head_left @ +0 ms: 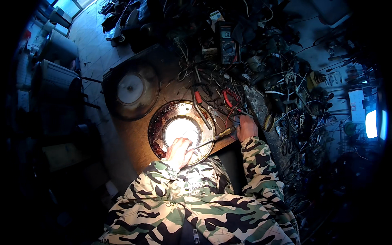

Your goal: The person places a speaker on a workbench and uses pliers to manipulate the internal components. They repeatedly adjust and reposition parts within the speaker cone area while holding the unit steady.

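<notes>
Right hand (247, 128): closed on a screwdriver-like tool (224, 133)
Left hand (179, 152): over the near round metal plate (160, 120), grip unclear
Progress: apparently underway; what remains, uncertain

Two hands (178, 153) (247, 129), two round parts (179, 127) (130, 89), one multimeter (229, 47)

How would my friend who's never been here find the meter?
Find the brown table and the round pan under the left hand. From the pan, look up the picture and a bit right, to the meter. It's the boxy one with a small screen above a round dial, unlike the dark clutter around it.
</notes>
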`<state>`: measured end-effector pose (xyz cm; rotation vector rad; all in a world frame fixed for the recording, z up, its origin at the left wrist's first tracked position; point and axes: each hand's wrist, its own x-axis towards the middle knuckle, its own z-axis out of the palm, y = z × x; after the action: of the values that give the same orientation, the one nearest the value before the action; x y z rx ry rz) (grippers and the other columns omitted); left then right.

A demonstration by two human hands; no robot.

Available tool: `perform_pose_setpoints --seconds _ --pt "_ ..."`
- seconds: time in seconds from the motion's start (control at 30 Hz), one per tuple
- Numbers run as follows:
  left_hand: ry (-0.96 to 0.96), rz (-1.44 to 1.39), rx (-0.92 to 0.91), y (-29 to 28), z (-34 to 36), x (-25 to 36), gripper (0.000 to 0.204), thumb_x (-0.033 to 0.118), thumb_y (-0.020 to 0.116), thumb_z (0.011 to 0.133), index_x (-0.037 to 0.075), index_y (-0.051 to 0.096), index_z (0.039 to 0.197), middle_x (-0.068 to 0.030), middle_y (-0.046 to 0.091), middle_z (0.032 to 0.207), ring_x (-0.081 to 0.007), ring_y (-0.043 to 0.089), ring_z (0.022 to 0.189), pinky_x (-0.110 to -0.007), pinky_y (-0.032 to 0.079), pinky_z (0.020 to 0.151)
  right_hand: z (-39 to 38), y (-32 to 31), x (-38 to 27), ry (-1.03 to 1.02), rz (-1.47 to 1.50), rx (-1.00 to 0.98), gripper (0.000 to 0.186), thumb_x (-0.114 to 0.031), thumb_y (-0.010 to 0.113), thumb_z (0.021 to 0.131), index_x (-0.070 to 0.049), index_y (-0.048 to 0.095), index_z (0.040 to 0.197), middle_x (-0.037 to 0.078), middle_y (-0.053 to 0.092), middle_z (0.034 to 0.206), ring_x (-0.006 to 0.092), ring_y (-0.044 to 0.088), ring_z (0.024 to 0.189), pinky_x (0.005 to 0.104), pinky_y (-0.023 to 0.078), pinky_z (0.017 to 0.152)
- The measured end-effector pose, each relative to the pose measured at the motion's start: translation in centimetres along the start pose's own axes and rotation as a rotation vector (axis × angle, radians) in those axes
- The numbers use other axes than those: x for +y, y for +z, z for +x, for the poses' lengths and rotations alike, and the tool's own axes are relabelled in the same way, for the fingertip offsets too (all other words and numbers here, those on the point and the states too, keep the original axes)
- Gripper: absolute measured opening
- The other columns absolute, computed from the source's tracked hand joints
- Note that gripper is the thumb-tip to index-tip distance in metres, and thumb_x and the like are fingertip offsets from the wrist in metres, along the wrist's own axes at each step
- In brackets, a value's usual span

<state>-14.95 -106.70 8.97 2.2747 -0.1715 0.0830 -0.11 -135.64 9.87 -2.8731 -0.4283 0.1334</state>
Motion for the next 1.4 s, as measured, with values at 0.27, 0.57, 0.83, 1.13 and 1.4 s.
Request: perform_pose_setpoints --seconds 0.27,0.57,0.83,1.13,1.4 --pt "-0.138 0.000 -0.042 0.4 -0.1 0.1 0.027 0.016 0.076 0.083 0.003 0.066 0.104 -0.0163 0.065 0.101 -0.0376 0.061 0.102 -0.047 0.051 0.089 0.8 -0.5 1.8 0.287 0.172 0.248 0.021 -0.011 0.076 0.084 -0.001 0.064 0.099 0.022 0.066 0.099 0.0447 0.066 0.088 0.0532 0.053 0.074" --pt "-0.126 0.009 -0.005 0.5 0.1 0.3 0.027 0.016 0.077 0.083 0.001 0.067 0.103 -0.0172 0.065 0.098 -0.0385 0.062 0.097 -0.046 0.050 0.087 5.3 0.7 -11.2 -0.092 0.200 -0.219 0.040 -0.033 0.079 0.087 0.005 0.070 0.097 0.027 0.070 0.090 0.0412 0.071 0.080 0.0492 0.057 0.069" --pt "-0.351 0.008 0.106 -1.1 -3.1 -0.8 0.020 0.011 0.075 0.083 0.000 0.069 0.099 -0.0167 0.068 0.101 -0.0362 0.065 0.098 -0.044 0.054 0.086 7.0 4.5 -10.5 -0.077 0.272 -0.354 0.045 -0.030 0.072 0.081 0.010 0.065 0.102 0.033 0.069 0.090 0.0496 0.068 0.087 0.0525 0.055 0.079" --pt "-0.370 -0.018 0.063 -1.5 -2.9 -2.1 0.015 0.002 0.066 0.085 0.000 0.068 0.099 -0.0172 0.067 0.102 -0.0369 0.064 0.099 -0.044 0.053 0.087 8.2 -2.7 -10.3 -0.053 0.417 -0.288 0.041 -0.029 0.063 0.093 0.009 0.063 0.110 0.036 0.067 0.096 0.0547 0.063 0.101 0.0518 0.050 0.088" --pt "-0.302 -0.158 0.127 -1.2 -2.9 -3.9 0.022 -0.008 0.051 0.087 -0.001 0.068 0.099 -0.0172 0.068 0.099 -0.0346 0.070 0.091 -0.039 0.056 0.081 -3.0 -13.0 -6.6 -0.093 0.487 -0.614 0.027 -0.024 0.067 0.096 0.002 0.069 0.102 0.026 0.067 0.078 0.0420 0.069 0.075 0.0453 0.052 0.066"
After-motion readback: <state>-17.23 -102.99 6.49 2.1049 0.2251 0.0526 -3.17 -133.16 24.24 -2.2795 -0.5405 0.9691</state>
